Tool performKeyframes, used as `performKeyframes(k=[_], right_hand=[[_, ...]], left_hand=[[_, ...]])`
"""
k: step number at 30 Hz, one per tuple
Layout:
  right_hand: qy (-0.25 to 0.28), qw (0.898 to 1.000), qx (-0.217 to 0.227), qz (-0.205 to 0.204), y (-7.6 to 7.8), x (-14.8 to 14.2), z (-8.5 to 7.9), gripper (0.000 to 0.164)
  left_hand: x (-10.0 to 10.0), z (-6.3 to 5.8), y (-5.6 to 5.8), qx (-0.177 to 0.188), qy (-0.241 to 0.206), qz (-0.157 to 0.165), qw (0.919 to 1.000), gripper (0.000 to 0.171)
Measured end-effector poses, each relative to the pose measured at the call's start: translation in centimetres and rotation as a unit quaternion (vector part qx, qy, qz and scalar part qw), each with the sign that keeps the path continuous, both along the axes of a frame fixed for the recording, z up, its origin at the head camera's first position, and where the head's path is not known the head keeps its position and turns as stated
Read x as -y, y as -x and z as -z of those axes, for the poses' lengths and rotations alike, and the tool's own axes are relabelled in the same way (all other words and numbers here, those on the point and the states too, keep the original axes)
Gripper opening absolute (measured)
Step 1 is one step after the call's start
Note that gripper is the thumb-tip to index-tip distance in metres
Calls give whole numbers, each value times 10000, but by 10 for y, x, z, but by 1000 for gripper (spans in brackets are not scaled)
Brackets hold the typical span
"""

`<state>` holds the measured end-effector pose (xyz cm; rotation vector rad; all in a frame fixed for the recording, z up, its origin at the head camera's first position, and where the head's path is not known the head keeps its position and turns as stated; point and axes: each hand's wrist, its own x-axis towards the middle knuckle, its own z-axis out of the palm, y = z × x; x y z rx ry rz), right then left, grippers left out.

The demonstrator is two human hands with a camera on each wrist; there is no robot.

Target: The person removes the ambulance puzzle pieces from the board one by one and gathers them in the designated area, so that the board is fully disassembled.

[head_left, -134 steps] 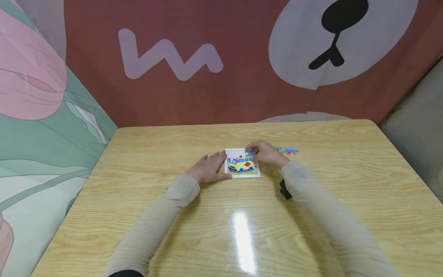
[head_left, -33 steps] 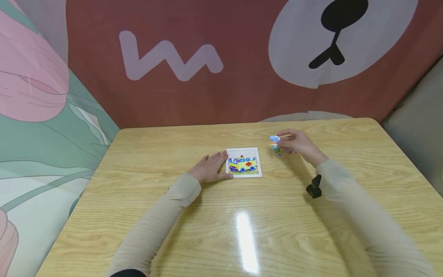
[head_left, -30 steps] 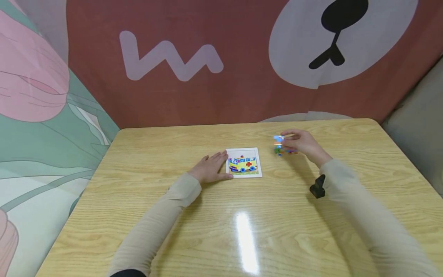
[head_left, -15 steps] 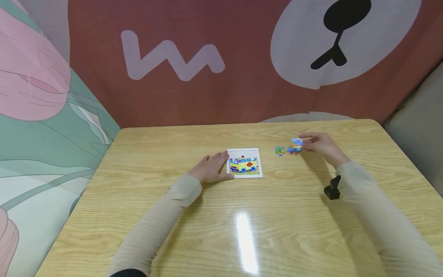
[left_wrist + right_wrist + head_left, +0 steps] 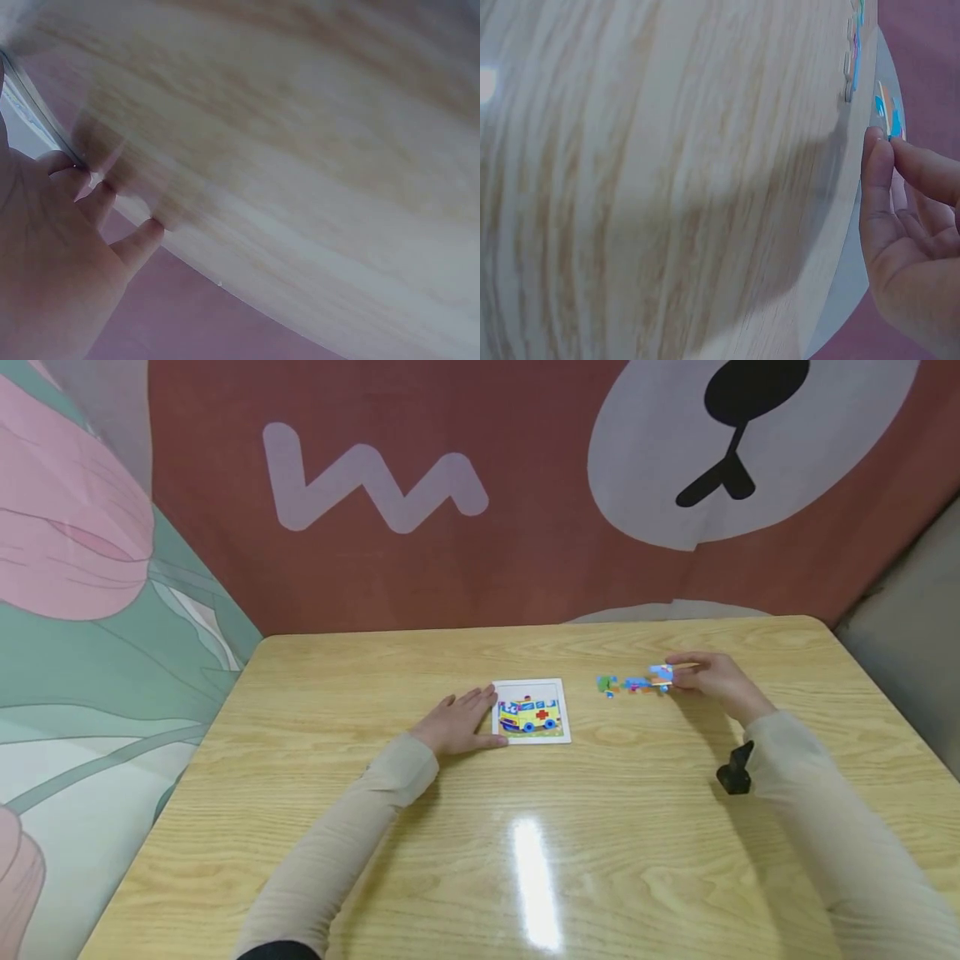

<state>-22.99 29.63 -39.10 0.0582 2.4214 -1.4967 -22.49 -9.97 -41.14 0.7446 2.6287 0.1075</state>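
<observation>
A white-framed jigsaw puzzle (image 5: 532, 683) with a yellow ambulance picture lies on the table; a white strip shows above the ambulance. My left hand (image 5: 455, 724) rests spread at its left side, fingers and thumb on the frame's edge. In the left wrist view the left hand (image 5: 60, 247) reaches over the frame's rim (image 5: 45, 124). To the right, my right hand (image 5: 716, 682) pinches a blue and orange jigsaw piece (image 5: 660, 673) between thumb and fingers, raised above the table. The right wrist view shows the piece (image 5: 886, 109) standing on edge at the fingertips.
Loose jigsaw pieces (image 5: 635, 685) lie right of the frame, with a green piece (image 5: 606, 684) at their left end. The wooden table (image 5: 375, 668) meets a brown wall hanging (image 5: 525, 568) at its back edge. A black wrist device (image 5: 735, 770) hangs under the right sleeve.
My right hand has gone from the puzzle's upper right corner to the loose pieces, then farther right past them with the held jigsaw piece. The left hand stays on the frame.
</observation>
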Motion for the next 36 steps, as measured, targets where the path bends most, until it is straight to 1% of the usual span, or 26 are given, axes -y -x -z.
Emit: performKeyframes(k=[5,10,13,25,30,36], right_hand=[[-136,9997,188,-57,1,-4,1,54],[-176,9989,410,-168,1,-7,3,55],[-189,9986,469,-179,0,-8,4,55],[-61,9991,420,-48,1,-9,10,55],[-40,9991,416,-62,1,-9,10,55],[14,9986,521,-40,0,-9,7,58]], left_hand=[[0,-1,0,0,-5,8,10000,88],[0,-1,0,-8,19,18,10000,88],[0,-1,0,0,21,-1,10000,88],[0,0,0,41,47,-17,10000,88],[0,0,0,39,43,-39,10000,88],[0,1,0,-3,36,-43,10000,88]])
